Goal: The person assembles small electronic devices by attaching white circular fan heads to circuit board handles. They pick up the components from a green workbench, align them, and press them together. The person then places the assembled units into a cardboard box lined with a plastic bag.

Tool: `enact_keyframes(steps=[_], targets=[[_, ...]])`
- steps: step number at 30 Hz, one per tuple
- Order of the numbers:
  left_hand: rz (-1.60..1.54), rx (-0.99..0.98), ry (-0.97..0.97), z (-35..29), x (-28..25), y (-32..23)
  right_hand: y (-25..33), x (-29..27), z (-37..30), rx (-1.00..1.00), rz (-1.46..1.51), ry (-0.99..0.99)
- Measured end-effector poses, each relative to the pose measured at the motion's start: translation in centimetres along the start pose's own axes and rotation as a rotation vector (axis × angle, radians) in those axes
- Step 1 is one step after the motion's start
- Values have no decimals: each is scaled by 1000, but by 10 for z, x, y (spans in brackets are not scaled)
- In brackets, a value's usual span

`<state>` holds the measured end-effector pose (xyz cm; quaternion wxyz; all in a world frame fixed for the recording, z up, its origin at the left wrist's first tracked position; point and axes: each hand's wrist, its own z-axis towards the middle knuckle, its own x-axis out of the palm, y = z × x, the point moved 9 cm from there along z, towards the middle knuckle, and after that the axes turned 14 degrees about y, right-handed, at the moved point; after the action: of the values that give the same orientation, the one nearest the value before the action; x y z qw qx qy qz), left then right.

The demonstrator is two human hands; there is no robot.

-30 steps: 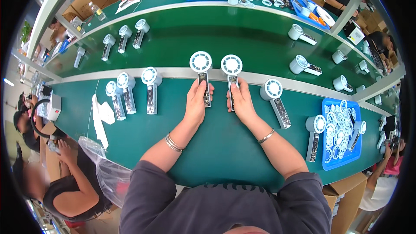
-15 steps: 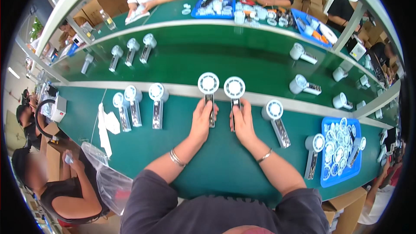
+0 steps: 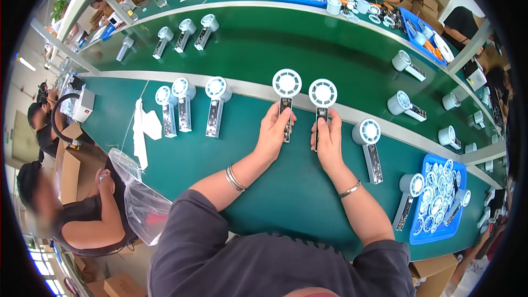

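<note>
My left hand [image 3: 273,131] is closed round the handle of a pale blue handheld fan [image 3: 287,83]. Its round, slotted head points away from me, and a dark circuit board shows along the open handle. A second fan of the same kind [image 3: 323,94] is gripped by its handle in my right hand [image 3: 329,142]. Both fans are upright side by side, their heads a small gap apart, near the far edge of the green table [image 3: 286,203]. To the right of my right hand lies another fan [image 3: 367,131] with its circuit board showing.
Several similar fans [image 3: 216,89] lie on the left, beside a white cloth [image 3: 141,132]. At right, a blue tray [image 3: 438,236] holds many round slotted covers, with a fan [image 3: 411,185] beside it. More fans stand on the green conveyor [image 3: 247,41] beyond the rail. Co-workers sit across and at left.
The view has shifted, so the table and fans appear higher and further right. Both hands keep their hold on the two fans. The co-worker at left has lowered their hands.
</note>
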<state>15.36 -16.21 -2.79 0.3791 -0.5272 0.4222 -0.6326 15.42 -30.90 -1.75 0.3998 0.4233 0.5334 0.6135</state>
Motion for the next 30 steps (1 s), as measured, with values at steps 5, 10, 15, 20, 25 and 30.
enact_keyframes(steps=[5, 10, 15, 20, 25, 30], targets=[[133, 176, -153, 5, -18, -36, 2, 0, 3, -12, -2, 20], [60, 202, -241, 5, -37, -39, 0, 0, 3, 11, 50, 29], [53, 78, -151, -1, -21, -20, 2, 2, -2, -17, 21, 31], [44, 61, -129, -1, -15, -20, 6, 1, -2, -14, 32, 16], [38, 53, -102, -1, -8, -16, 5, -1, -2, -25, 31, 9], [17, 109, -72, -2, -7, -17, 11, 4, -2, -68, 25, 7]])
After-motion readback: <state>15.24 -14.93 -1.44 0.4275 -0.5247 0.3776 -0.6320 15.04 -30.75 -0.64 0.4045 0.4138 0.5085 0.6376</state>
